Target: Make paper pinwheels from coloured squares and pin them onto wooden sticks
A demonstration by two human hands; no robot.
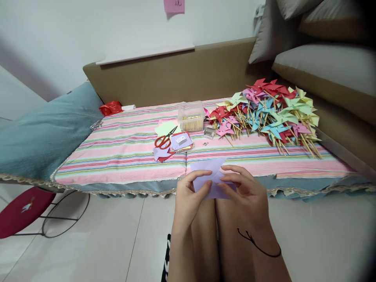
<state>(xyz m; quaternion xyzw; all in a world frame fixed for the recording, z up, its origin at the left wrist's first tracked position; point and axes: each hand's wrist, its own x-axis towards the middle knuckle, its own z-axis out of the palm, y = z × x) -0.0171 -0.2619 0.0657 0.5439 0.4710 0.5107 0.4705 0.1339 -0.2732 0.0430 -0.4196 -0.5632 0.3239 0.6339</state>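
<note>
A sheet of purple paper [202, 166], with slits or folds toward its middle, is held above my lap. My left hand [192, 192] pinches it between thumb and fingers on the left side. On the right, my right hand [245, 190] has thumb and fingers closed on the paper near its centre and right edge. Beyond it on the striped cloth lie orange-handled scissors [163, 141], a stack of coloured paper squares [178, 147], and cut purple and red pieces [160, 154]. Small metal bits [205, 143] sit near a small open box [209, 133].
A clear plastic box [190, 113] holds many wooden sticks. To the right is a big pile of coloured paper pinwheels [273, 113]. A red plastic bag [111, 108] rests at the back left, cushions [326, 66] at the right, a red stool [28, 209] on the floor.
</note>
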